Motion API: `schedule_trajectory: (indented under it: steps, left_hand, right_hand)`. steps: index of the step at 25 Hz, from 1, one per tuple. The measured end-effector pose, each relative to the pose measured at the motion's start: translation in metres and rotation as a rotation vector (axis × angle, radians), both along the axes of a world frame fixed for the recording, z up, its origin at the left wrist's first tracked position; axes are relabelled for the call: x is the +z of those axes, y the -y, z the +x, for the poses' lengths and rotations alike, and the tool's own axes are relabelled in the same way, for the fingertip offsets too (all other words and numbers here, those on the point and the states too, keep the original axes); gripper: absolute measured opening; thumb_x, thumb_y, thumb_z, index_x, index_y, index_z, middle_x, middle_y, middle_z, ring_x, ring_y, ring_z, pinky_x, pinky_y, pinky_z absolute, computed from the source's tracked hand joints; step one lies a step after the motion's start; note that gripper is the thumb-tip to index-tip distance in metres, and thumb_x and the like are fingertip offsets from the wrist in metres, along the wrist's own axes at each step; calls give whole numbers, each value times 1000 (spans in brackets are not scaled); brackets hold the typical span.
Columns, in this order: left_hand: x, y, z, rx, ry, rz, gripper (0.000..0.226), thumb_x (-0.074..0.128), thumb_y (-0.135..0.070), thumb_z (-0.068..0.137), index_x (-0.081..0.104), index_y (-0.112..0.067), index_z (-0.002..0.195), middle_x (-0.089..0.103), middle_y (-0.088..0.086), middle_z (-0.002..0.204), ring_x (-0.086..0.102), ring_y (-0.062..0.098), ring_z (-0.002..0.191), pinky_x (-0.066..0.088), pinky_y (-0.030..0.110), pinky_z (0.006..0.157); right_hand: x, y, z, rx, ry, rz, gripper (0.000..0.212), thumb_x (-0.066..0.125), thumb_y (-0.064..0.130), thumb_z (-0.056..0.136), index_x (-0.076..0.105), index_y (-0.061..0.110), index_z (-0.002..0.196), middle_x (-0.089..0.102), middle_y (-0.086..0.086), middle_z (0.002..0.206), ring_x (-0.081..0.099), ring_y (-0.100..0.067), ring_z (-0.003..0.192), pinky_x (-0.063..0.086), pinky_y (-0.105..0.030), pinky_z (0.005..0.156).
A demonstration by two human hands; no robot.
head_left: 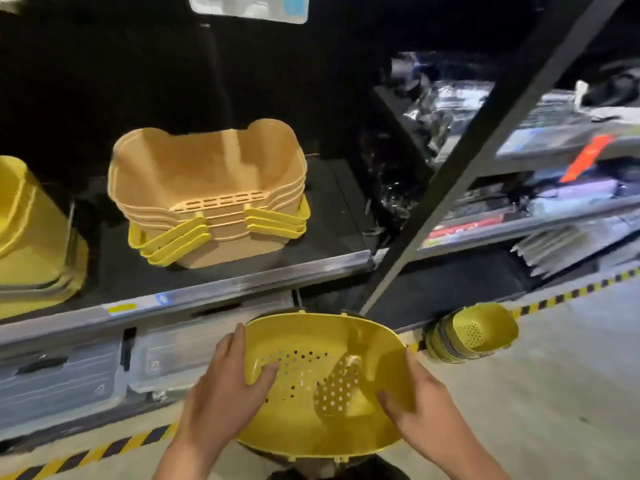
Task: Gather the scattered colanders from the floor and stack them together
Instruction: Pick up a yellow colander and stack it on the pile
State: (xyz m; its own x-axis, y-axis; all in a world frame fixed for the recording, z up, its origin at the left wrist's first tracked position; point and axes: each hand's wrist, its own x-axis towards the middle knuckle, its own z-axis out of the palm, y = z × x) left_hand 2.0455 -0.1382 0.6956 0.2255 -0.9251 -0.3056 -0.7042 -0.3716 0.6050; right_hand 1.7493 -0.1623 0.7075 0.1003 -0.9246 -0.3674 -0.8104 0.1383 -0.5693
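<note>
A smooth yellow plastic oval colander (322, 386), its base dotted with round holes, is held low in the near centre above the pale concrete floor (554, 393). The left hand (225, 393) grips its left rim, thumb curled inside; the right hand (420, 400) clasps the right rim, fingers curled inside. A stack of matching yellow colanders (471, 336) lies tipped on its side on the floor to the right. Nested tan plastic baskets with yellow handles (207, 195) sit on the far metal-edged shelf (214, 289).

A colander (322, 382) sits between the left hand (225, 393) and right hand (422, 407); right of it, stacked colanders (471, 336) lie on the floor (554, 393); baskets (207, 195) stand on the shelf (194, 292) behind.
</note>
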Motion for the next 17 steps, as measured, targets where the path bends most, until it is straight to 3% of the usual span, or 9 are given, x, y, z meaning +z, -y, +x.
schedule_trajectory:
  steps: [5,11,14,17]
  left_hand:
    - [10,38,-109,-400,48,12,92,43,-70,89,0,-28,159,11,-8,165,31,15,144,38,30,101]
    - [5,34,-267,-824,27,68,94,48,-71,86,3,-30,159,15,-10,164,29,15,144,36,36,107]
    - [2,11,-352,-1032,33,52,92,47,-71,86,5,-33,158,17,-12,162,31,14,143,38,38,108]
    - [3,-15,-418,-1160,-6,71,89,50,-70,86,10,-34,158,22,-12,162,31,14,143,39,40,110]
  right_hand:
    - [-9,-80,-92,-474,-47,-1,97,59,66,80,13,26,156,40,10,151,45,-16,133,31,-23,108]
    - [-3,-205,-184,-862,-46,-7,90,54,66,73,32,23,150,56,5,137,57,-10,113,41,-18,94]
    - [-9,-267,-218,-1051,-21,-60,83,65,53,79,32,24,150,56,7,136,56,-9,114,42,-20,98]
    - [-12,-313,-245,-1189,-32,-91,74,66,50,82,35,30,147,60,12,124,56,-2,102,40,-11,87]
